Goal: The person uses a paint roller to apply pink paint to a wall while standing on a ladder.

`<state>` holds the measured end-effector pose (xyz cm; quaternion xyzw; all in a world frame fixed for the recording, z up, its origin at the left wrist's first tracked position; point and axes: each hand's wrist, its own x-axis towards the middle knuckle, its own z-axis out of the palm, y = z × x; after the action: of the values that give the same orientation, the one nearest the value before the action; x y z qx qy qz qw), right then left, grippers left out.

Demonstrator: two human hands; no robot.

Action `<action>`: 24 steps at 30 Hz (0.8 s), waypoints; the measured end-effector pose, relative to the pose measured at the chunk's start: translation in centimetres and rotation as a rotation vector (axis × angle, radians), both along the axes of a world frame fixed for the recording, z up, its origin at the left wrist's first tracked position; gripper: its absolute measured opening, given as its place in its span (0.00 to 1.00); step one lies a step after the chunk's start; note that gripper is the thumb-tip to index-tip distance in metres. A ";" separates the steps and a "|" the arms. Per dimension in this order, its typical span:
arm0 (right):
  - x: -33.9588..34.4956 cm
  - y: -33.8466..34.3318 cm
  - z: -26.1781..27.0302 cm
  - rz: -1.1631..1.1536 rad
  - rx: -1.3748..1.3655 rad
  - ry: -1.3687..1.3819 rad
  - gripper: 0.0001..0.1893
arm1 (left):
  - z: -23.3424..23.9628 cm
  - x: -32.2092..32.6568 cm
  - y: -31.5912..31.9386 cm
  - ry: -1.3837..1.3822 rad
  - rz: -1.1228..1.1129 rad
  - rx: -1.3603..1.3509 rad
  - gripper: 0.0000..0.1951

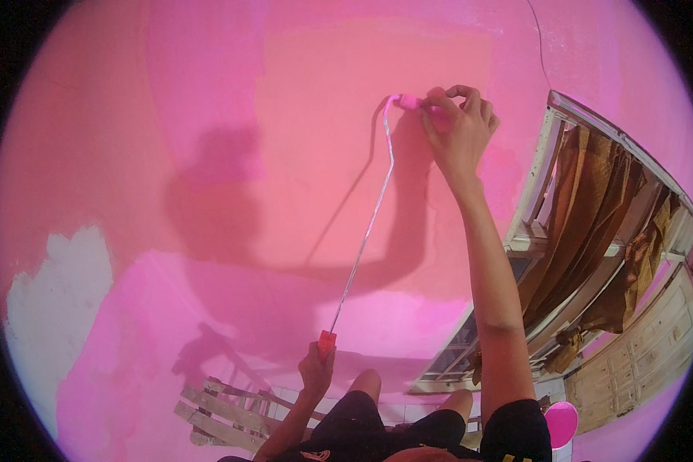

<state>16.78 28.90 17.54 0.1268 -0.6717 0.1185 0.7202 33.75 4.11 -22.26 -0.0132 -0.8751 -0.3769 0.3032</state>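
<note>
A small paint roller with a long thin metal rod (360, 249) runs up across the wall in front of me. My left hand (315, 369) is closed around its red handle (326, 343), low in view. At the upper end, the pink-coated roller head (409, 101) is close to the wall. My right hand (459, 127) is raised there, thumb and fingertips pinched at the head's free end and partly hiding it. Behind both hands spreads the wall (323, 190), salmon in the middle with brighter pink areas around it.
To the right is a white-framed window (531, 173) with brown curtains (589, 190), and beyond it a panelled wooden door (641, 346). A container of pink paint (561, 424) stands at lower right. Wooden slats (225, 413) lie below left. A whitish patch (58, 283) marks the left wall.
</note>
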 end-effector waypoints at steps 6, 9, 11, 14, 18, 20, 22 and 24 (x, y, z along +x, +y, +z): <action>0.0 0.1 -0.4 0.016 0.046 0.009 0.09 | 0.8 0.2 0.4 -0.096 0.039 -0.003 0.15; 2.1 0.0 -2.5 0.100 0.090 -0.184 0.07 | 0.3 -0.2 0.4 -0.025 0.024 0.036 0.17; 3.3 0.5 -4.8 0.140 0.243 -0.383 0.07 | 0.0 -0.2 0.3 -0.009 -0.008 0.054 0.17; 3.7 1.2 -7.4 0.339 0.242 -0.568 0.08 | 0.2 0.0 0.4 -0.014 -0.019 0.045 0.16; 4.3 1.8 -8.2 0.392 0.211 -0.400 0.07 | 0.1 0.5 0.2 -0.044 -0.014 0.033 0.16; 3.8 2.3 -8.7 0.367 0.129 -0.725 0.07 | -1.0 0.0 0.1 -0.037 -0.040 0.026 0.17; 3.6 1.5 -8.9 0.452 0.050 -0.630 0.07 | -0.4 -0.2 0.0 -0.026 -0.064 0.107 0.18; 3.0 1.2 -8.6 0.540 -0.027 -0.551 0.08 | 2.9 1.0 0.3 -0.051 -0.042 0.165 0.17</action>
<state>19.82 30.06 8.98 0.2531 -0.7810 0.3424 0.4569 34.71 4.37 -19.41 0.0030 -0.8481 -0.4541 0.2729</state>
